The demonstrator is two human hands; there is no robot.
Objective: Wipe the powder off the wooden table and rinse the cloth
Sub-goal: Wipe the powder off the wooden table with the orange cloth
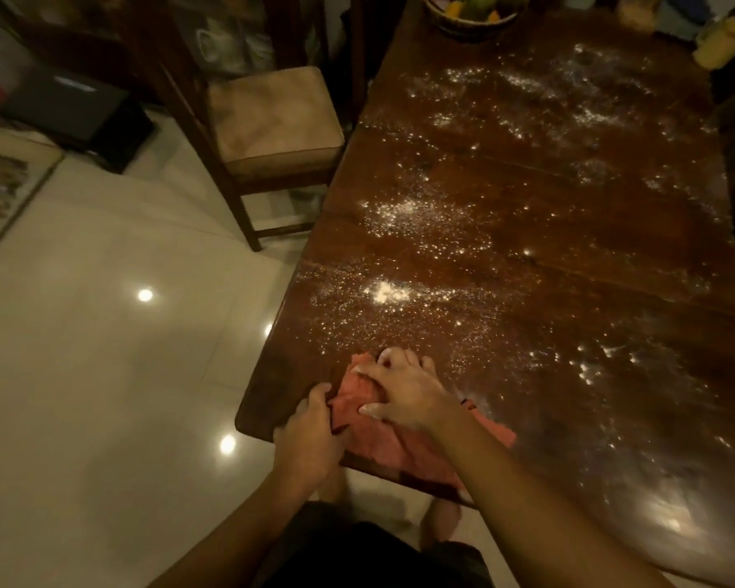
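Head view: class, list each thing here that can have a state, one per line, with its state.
wooden table: mostly dusted, unwiped.
powder: scattered in white patches.
red cloth: crumpled on the table's near corner.
left hand: grips the cloth's edge.
right hand: curled fingers bunch the cloth.
chair: upright beside the table.
fruit basket: holds fruit.

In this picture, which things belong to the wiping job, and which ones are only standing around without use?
Part of the job:
wooden table
powder scattered on it
cloth at the near left corner
left hand and right hand, both gripping the cloth

Just lying about:
fruit basket at the far end
chair
yellow object, too blurred to name
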